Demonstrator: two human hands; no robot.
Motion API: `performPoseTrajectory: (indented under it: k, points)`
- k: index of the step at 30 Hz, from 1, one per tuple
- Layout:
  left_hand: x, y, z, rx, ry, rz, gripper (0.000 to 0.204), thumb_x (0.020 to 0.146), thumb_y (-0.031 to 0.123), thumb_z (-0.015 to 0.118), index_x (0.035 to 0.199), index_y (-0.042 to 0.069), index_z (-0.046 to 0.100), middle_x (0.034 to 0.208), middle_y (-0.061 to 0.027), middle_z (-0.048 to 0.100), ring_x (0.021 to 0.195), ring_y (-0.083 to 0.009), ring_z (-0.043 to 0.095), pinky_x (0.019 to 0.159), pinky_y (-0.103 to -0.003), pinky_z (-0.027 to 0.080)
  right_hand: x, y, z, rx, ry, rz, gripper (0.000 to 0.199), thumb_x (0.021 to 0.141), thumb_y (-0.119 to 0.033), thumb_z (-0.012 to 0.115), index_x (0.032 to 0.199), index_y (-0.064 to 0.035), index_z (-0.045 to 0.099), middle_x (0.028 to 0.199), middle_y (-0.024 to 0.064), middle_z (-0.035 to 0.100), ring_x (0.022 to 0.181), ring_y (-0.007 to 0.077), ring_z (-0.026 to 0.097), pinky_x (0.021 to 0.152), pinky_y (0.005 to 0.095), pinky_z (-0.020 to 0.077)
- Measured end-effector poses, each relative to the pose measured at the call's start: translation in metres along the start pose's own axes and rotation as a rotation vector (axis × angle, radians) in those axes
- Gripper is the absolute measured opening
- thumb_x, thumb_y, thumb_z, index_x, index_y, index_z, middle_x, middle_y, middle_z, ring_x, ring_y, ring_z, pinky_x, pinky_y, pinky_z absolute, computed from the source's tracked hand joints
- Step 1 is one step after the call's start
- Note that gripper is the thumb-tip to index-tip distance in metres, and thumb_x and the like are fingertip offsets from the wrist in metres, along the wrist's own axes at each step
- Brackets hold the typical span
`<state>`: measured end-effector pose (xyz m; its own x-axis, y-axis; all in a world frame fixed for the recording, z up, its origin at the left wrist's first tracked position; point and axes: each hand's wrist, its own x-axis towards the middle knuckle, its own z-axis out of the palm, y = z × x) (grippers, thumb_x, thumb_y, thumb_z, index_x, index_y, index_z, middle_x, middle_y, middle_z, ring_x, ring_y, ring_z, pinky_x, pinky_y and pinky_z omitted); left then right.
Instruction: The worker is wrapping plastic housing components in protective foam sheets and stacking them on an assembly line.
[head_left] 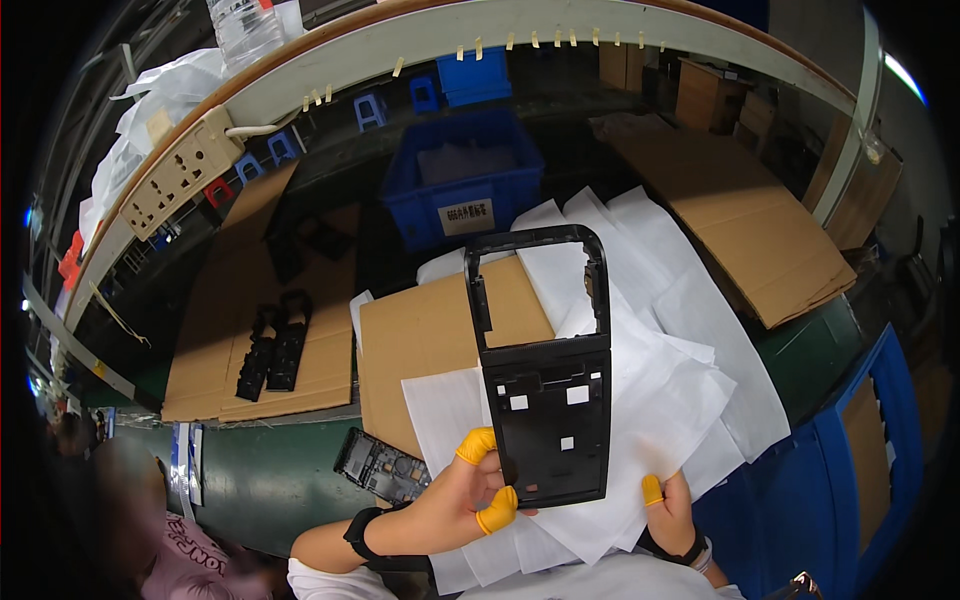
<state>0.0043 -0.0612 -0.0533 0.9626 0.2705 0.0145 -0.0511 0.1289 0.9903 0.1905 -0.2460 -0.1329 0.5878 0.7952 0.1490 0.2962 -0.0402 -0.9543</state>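
"What was the broadest thing there?"

"The green worktop. A cardboard sheet lay along its left side, and white sheets overlapped toward its front edge."

"Anything beyond those?"

"A blue tub stood past them, on the far side."

"And the task piece?"

"The black frame was in hand above the white sheets, near the worktop's front edge: 1 large window in its far half, a panel with small cutouts in its near half. I couldn't tell whether it touched the sheets."

"Who had hold of it?"

"The left hand, its thumb and a finger clamped on the frame's lower left side."

"And the right hand?"

"Over the sheets, apart from the frame; whether its fingers gripped anything, I couldn't tell."

"What about smaller things?"

"A black housing lay by the front edge, left of the frame. Smallest were 3 yellow finger cots: 2 left, 1 right."
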Motion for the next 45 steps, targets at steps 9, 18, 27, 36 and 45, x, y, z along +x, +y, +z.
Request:
performPoseTrajectory:
  k: [9,18,27,36,45]
  points:
    - [0.011,0.04,-0.006,-0.375,0.193,-0.134,0.067,0.083,-0.005,0.051,0.134,0.012,0.011,0.108,-0.0122,0.049,0.082,-0.0152,0.053,0.06,-0.033,0.053,-0.003,0.007,0.001,0.005,-0.032,-0.035,0.035,0.085,-0.002,0.043,0.119,0.0066,0.046,0.114,0.0187,0.055,0.102,0.0266,0.054,0.088,0.0317,0.0386]
    - [0.008,0.031,-0.035,-0.645,0.294,-0.001,0.034,0.096,0.019,0.034,0.127,0.007,0.027,0.113,-0.012,0.049,0.087,-0.0162,0.056,0.072,-0.034,0.052,-0.003,0.003,-0.001,-0.083,-0.033,-0.055,0.034,0.085,-0.001,0.044,0.117,0.0074,0.047,0.111,0.0214,0.055,0.099,0.0291,0.054,0.086,0.0323,0.0401]
    - [-0.011,0.025,-0.098,0.327,0.785,0.027,0.041,0.085,-0.001,0.044,0.123,0.006,0.032,0.099,-0.0056,0.053,0.076,-0.011,0.055,0.05,-0.019,0.046,-0.004,0.003,-0.001,-0.118,-0.029,-0.086,0.032,0.085,-0.001,0.046,0.116,0.0059,0.048,0.107,0.0205,0.056,0.095,0.0279,0.055,0.083,0.032,0.0411]
    - [-0.043,0.033,-0.095,-0.686,0.672,0.237,0.026,0.094,0.018,0.039,0.106,-0.004,0.048,0.099,-0.0158,0.055,0.081,-0.0187,0.056,0.067,-0.024,0.055,-0.005,0.01,-0.003,-0.064,-0.096,0.014,0.031,0.091,-0.004,0.041,0.12,0.0054,0.043,0.114,0.0147,0.051,0.102,0.0196,0.05,0.09,0.0288,0.0366]
    - [-0.04,0.052,-0.04,-0.655,0.486,0.209,0.035,0.097,0.024,0.029,0.125,0.004,0.03,0.103,-0.011,0.052,0.086,-0.022,0.062,0.071,-0.037,0.056,-0.008,0.012,0.006,0.038,-0.031,0.019,0.035,0.093,-0.008,0.04,0.124,0.0062,0.039,0.121,0.0155,0.049,0.109,0.0198,0.048,0.094,0.0291,0.0343]
